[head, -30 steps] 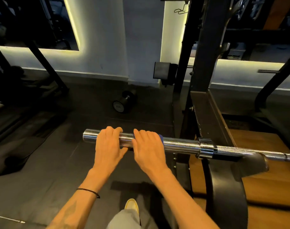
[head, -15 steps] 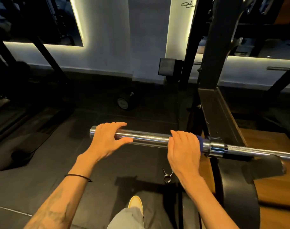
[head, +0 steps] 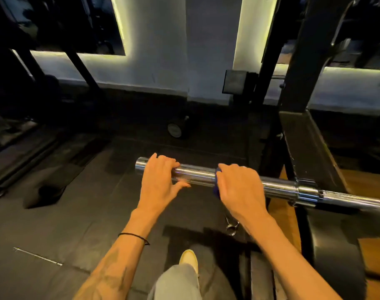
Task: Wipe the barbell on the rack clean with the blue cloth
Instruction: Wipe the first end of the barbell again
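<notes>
A: Okay, step? Where's the barbell (head: 197,175)?
B: Mid-wipe. It lies on the rack (head: 301,148), sleeve end poking left.
A: Hands?
B: Right hand (head: 238,189) wraps the blue cloth (head: 217,187) around the sleeve; left hand (head: 158,182) rests loosely on top, steadying. Next, probably slide the cloth along, keeping pressure.

No text, label or number can be read anywhere.
</notes>
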A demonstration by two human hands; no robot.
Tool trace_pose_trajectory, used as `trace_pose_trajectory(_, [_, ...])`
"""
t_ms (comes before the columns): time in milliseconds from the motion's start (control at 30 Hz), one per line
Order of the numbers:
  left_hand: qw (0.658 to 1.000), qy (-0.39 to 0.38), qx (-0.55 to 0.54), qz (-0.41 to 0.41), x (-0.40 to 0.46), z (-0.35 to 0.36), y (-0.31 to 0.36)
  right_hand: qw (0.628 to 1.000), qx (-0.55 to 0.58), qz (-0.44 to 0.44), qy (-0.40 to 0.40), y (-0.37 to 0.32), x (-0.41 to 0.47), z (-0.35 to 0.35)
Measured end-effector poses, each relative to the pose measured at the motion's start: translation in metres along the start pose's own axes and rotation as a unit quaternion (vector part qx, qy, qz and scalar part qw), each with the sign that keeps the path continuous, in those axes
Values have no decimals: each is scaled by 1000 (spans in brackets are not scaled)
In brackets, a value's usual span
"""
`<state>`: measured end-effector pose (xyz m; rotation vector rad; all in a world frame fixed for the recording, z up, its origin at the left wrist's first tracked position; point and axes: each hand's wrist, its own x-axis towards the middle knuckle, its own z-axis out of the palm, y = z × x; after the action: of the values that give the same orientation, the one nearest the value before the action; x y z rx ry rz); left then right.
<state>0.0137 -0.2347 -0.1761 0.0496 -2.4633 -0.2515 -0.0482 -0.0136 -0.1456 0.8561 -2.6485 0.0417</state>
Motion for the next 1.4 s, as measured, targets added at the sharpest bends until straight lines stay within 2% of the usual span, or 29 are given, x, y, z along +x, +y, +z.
trace_pose_trajectory(133, [998,21,55,-19,-2,1,9,997,18,65,26,34,-23,-8])
trace_pose_trajectory(267, [996,11,83,-38,-2,5,15,997,-28,46,62,-1,-14,-10])
trace_pose_trajectory(400, [997,-26,73,-5,13,-2,5,998,8,54,-12,-55,16,-9])
trace_pose_trajectory(467, [996,-69,61,20,24,-7,-5,999,32,18,-6,-72,24,0])
trace_pose_trajectory(533, [987,-151,44,32,36,-13,-15,998,60,-13,13,-74,25,8])
trace_pose_trajectory(633, [958,-286,22,-3,53,-22,-25,994,91,-44,29,-52,22,12])
trace_pose_trajectory(733, [926,-370,-27,-71,64,-28,-28,994,106,-20,22,-19,10,6])
trace_pose_trajectory(833, [918,-394,12,-48,65,-28,-31,991,122,24,46,26,-14,4])
trace_pose_trajectory(933, [948,-315,-13,-47,54,-26,-33,987,120,71,81,45,-29,3])
trace_pose_trajectory(1033, [985,-160,-60,-30,29,-15,-34,985,105,114,76,28,-23,5])
trace_pose_trajectory(1100, [993,-77,-79,-32,14,-10,-29,986,102,118,60,11,-15,6])
trace_pose_trajectory(1267, [996,14,-4,-84,-2,1,-4,993,88,76,11,-46,18,2])
trace_pose_trajectory(1400, [988,57,76,-118,-4,6,16,998,62,-10,-26,-88,43,3])
